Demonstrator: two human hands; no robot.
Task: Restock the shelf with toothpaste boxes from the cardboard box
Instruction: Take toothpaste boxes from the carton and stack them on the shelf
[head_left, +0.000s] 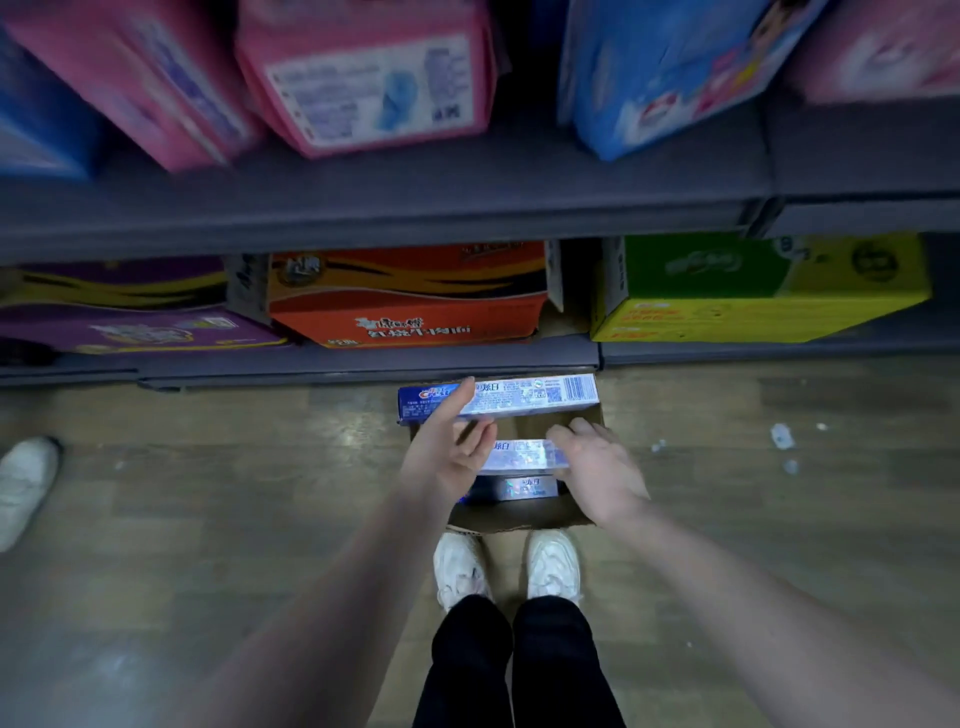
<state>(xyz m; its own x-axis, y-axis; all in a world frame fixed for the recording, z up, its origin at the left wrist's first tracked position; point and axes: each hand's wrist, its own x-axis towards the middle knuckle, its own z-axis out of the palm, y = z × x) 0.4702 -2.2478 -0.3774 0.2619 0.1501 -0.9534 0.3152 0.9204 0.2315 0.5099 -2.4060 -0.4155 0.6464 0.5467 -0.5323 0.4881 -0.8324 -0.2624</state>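
Bare forearms, black trousers and chunky white trainers with laces

Orange carton and green carton low down; a stray white shoe on the wooden floor

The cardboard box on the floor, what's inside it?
Two toothpaste boxes show inside the cardboard box; the right hand touches the upper one. Anything beneath them is hidden.

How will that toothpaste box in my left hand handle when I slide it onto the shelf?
The toothpaste box looks like stiff carton, so it probably keeps shape. Long and flat-sided, it shouldn't roll. The left hand holds it alone, so it is likely light.
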